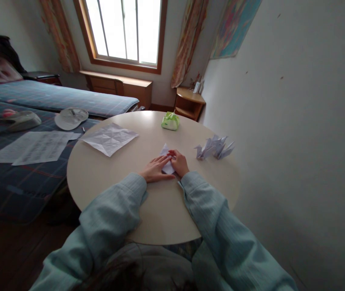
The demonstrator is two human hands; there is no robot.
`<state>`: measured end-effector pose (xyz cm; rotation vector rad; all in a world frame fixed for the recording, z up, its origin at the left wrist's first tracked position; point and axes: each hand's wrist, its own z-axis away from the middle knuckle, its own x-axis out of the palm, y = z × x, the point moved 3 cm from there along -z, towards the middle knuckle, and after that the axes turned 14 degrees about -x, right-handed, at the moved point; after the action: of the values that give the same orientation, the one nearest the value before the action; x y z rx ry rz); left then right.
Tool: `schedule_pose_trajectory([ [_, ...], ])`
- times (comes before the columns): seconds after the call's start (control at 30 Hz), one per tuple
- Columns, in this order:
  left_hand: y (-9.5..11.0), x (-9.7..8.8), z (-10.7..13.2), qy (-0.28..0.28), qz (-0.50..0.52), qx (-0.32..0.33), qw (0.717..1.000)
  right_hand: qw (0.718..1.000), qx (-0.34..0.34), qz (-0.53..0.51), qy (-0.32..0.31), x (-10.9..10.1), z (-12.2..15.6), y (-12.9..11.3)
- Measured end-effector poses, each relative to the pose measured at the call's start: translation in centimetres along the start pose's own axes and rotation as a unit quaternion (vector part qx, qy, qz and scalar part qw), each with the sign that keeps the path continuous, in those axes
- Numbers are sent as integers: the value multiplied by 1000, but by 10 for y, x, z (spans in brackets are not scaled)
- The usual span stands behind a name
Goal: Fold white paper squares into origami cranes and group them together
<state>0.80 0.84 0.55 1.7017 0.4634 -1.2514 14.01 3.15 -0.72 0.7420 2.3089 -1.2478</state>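
Note:
A small piece of folded white paper [168, 167] lies on the round table [105, 190], its pointed tip facing away from me. My left hand [156, 169] rests flat across the paper's left side, fingers stretched out and thumb apart. On the other side, my right hand [178, 162] has its fingers curled at the paper's right edge, close to my left fingertips. Part of the paper is hidden under both hands. Several folded paper cranes [214, 147] stand together to the right of my hands.
A creased, unfolded paper sheet [110, 138] lies at the table's left. At the far edge stands a green tissue pack [170, 121]. The bed [39, 186] on the left bears printed sheets [43, 147] and a white cap [70, 118]. A wall [296, 153] runs along the right.

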Motion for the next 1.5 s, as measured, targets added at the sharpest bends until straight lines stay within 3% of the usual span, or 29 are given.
schedule_pose_trajectory([
  [0.63,-1,1,-1,2,-1,4,1000,1000,-1,13,-2,-1,0,-3],
  [0.97,4,-6,1,82,27,22,996,1000,18,0,0,0,-2,0],
  [1.2,-5,-12,2,118,9,-88,989,999,32,-40,-7,-2,0,-13],
  [1.37,-13,-18,2,187,26,-203,961,999,9,-47,-12,-5,1,-22],
  [1.5,-16,-21,1,230,42,-240,942,998,0,-64,-26,-4,2,-24],
])
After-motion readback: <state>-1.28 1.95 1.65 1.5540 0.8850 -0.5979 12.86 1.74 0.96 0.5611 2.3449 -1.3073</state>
